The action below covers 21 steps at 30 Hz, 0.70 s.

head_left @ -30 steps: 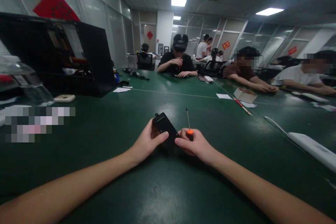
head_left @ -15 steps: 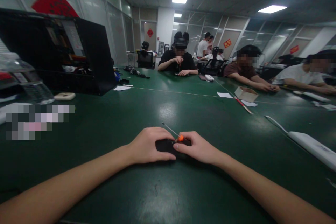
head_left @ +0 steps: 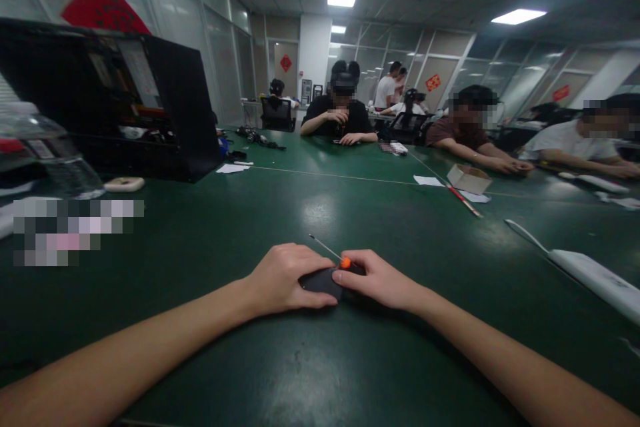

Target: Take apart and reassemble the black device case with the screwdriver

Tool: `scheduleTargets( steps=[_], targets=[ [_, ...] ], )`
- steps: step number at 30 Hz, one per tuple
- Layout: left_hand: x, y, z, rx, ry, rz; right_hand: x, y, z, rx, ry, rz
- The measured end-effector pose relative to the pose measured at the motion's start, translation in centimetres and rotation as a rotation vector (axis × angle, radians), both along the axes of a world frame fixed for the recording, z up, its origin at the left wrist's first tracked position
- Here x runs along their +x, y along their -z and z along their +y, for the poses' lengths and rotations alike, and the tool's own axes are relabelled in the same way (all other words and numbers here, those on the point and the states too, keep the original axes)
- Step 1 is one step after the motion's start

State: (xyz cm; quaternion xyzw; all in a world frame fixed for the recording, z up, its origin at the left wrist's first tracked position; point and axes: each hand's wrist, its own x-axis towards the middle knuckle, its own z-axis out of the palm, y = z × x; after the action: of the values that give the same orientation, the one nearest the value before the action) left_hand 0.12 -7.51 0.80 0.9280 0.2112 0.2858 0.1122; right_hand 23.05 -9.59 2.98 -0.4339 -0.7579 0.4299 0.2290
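Low over the green table [head_left: 240,347], my left hand [head_left: 283,280] curls round a dark, palm-sized thing shaped like a computer mouse [head_left: 320,283], thumb at its near side and fingers at its far side. My right hand [head_left: 383,280] is closed at the right end of the mouse, its thumb pressed on top. Tucked in that same hand is a small screwdriver [head_left: 327,246] with an orange handle end. Its thin metal shaft points up and left, away from the mouse. My right fingertips are partly hidden.
An open black computer case [head_left: 185,107] stands at the left behind a clear water bottle [head_left: 65,153]. To the right lie a white power strip [head_left: 595,280], a small open box [head_left: 470,179] and a red pencil-like stick [head_left: 463,201]. Several people sit around the table.
The left part of the mouse has tilted slightly, and more of its grey surface shows between my left thumb and fingers. Both hands stay almost in place.
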Motion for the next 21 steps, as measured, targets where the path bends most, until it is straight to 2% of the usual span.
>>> scheduleTargets(
  steps=[8, 14, 18, 21],
  targets=[
    [0.3, 0.1, -0.6, 0.046, -0.034, 0.051, -0.2, -0.1, -0.1, -0.063, 0.015, 0.068],
    [0.3, 0.3, -1.0, 0.015, 0.000, -0.009, -0.6, 0.1, -0.5, -0.037, 0.001, 0.026],
    [0.2, 0.4, -0.5, 0.019, -0.077, -0.015, -0.3, -0.2, -0.2, 0.134, 0.007, -0.150],
    [0.1, 0.2, -0.2, 0.024, -0.135, 0.022, 1.1, -1.3, 0.3, 0.422, 0.025, -0.414]
  ],
)
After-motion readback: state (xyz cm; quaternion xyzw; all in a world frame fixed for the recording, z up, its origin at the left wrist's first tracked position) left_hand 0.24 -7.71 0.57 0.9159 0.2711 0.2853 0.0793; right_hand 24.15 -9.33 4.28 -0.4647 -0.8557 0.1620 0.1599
